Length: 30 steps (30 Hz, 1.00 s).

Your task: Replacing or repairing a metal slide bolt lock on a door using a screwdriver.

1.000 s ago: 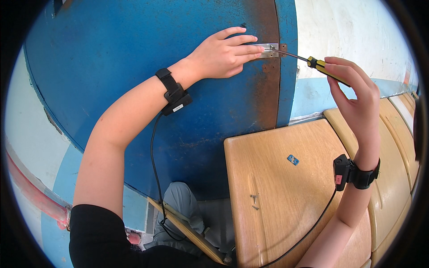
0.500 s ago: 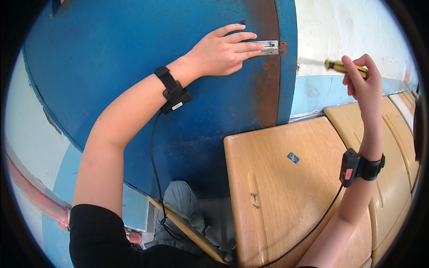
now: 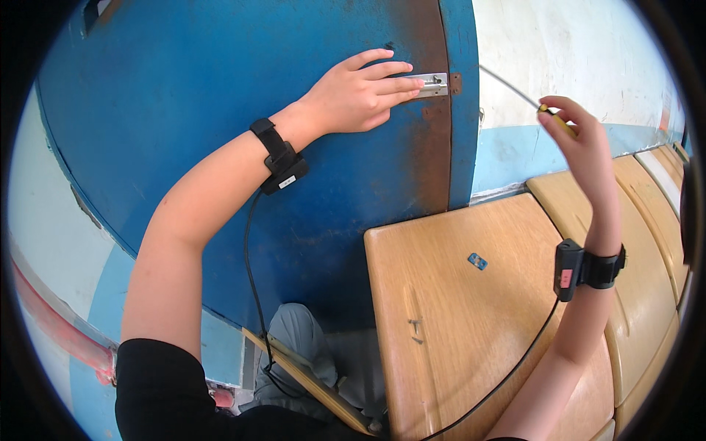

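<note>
Fingers outstretched, my left hand (image 3: 360,94) lies flat against the blue door (image 3: 323,176). Its fingertips rest on the left part of a silver slide bolt (image 3: 435,84) near the door's rusty edge. A small rusty plate (image 3: 456,83) sits on the frame just right of the bolt. My right hand (image 3: 586,147) is closed round the yellow and black handle of a screwdriver (image 3: 562,123). The long thin shaft points up and left, its tip in front of the wall near the door frame and apart from the bolt.
A wooden desktop (image 3: 478,331) stands below the door. On it lie a small blue piece (image 3: 477,261) and some loose screws (image 3: 415,323). More wooden desks (image 3: 625,242) line the right. Black cables (image 3: 254,287) trail from both wrist straps.
My right hand has moved slightly left, and the screwdriver has turned so its shaft slants up to the left. My left hand stays on the bolt. The view has shifted a little.
</note>
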Available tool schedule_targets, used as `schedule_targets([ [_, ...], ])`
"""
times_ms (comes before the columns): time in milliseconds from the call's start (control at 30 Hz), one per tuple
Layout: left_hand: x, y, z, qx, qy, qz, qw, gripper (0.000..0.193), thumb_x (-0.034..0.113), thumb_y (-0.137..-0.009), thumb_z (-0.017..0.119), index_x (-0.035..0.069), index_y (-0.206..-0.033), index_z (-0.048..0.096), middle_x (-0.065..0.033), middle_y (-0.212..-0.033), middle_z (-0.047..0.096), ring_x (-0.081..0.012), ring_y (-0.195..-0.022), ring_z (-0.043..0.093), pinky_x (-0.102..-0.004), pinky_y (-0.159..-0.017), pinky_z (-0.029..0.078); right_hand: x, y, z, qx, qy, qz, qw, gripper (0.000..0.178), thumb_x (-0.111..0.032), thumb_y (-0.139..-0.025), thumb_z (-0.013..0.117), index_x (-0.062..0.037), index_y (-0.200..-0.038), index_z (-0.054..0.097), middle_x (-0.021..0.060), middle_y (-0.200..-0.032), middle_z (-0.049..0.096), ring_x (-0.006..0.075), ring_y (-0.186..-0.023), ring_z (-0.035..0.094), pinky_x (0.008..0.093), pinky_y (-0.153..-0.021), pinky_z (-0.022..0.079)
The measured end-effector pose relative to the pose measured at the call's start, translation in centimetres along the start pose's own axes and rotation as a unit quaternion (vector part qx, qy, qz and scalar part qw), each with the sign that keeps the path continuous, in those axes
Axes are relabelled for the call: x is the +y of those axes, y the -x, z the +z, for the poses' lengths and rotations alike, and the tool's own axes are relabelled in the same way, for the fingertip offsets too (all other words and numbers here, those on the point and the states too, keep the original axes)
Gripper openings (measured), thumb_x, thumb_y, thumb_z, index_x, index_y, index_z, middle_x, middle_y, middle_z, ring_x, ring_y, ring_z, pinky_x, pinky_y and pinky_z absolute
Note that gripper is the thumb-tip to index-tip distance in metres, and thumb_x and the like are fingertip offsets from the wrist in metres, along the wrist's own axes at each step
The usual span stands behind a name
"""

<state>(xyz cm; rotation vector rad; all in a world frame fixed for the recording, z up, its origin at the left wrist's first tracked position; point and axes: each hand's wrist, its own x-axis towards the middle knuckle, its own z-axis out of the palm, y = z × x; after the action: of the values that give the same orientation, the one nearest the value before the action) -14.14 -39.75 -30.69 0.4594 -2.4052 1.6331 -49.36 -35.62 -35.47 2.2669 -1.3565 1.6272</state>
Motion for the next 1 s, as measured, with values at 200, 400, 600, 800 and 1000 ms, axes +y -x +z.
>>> schedule_targets([
  [200, 0.0, 0.3, -0.3, -0.003, -0.005, -0.001, 1.0, 0.044, 0.013, -0.077, 0.068, 0.019, -0.121, 0.067, 0.0078, -0.135, 0.058, -0.0115, -0.128, 0.05, -0.0371, -0.115, 0.03, -3.6, 1.0, 2.3, 0.058, 0.078, -0.184, 0.978, 0.015, -0.013, -0.085, 0.071, -0.0041, -0.096, 0.068, 0.0073, -0.082, 0.067, 0.0206, -0.067, 0.066, 0.0291, -0.058, 0.05],
  [400, -0.1, 0.3, -0.1, -0.008, -0.005, -0.003, 1.0, 0.045, 0.013, -0.077, 0.069, 0.019, -0.121, 0.067, 0.0077, -0.135, 0.058, -0.0117, -0.128, 0.049, -0.0372, -0.115, 0.029, -3.6, 1.2, 3.2, 0.085, 0.17, -0.245, 0.951, 0.015, -0.012, -0.082, 0.074, -0.0073, -0.095, 0.069, 0.0031, -0.077, 0.063, 0.0157, -0.06, 0.063, 0.026, -0.052, 0.048],
  [600, -0.1, 0.2, -0.2, -0.008, -0.004, -0.002, 1.0, 0.045, 0.013, -0.077, 0.069, 0.018, -0.122, 0.067, 0.0072, -0.135, 0.058, -0.0118, -0.129, 0.049, -0.0369, -0.115, 0.029, -3.2, 1.0, 3.2, 0.116, 0.155, -0.253, 0.948, 0.015, -0.013, -0.082, 0.074, -0.0072, -0.095, 0.069, 0.0025, -0.077, 0.063, 0.0158, -0.058, 0.061, 0.0263, -0.052, 0.048],
  [800, -0.1, 0.2, -0.2, -0.009, -0.003, -0.001, 1.0, 0.045, 0.013, -0.077, 0.069, 0.018, -0.122, 0.066, 0.0069, -0.135, 0.058, -0.0122, -0.129, 0.049, -0.0372, -0.116, 0.029, -3.3, 1.2, 3.5, 0.096, 0.168, -0.251, 0.948, 0.014, -0.013, -0.082, 0.073, -0.0069, -0.095, 0.069, 0.0026, -0.076, 0.063, 0.0163, -0.058, 0.061, 0.0264, -0.052, 0.048],
  [1000, -0.1, 0.3, -0.1, -0.008, -0.002, 0.001, 1.0, 0.045, 0.012, -0.078, 0.069, 0.018, -0.123, 0.066, 0.0066, -0.135, 0.058, -0.0125, -0.129, 0.048, -0.0375, -0.116, 0.029, -3.3, 1.1, 3.8, 0.099, 0.166, -0.25, 0.949, 0.014, -0.013, -0.083, 0.073, -0.0067, -0.095, 0.069, 0.0026, -0.075, 0.062, 0.0165, -0.058, 0.061, 0.027, -0.052, 0.048],
])
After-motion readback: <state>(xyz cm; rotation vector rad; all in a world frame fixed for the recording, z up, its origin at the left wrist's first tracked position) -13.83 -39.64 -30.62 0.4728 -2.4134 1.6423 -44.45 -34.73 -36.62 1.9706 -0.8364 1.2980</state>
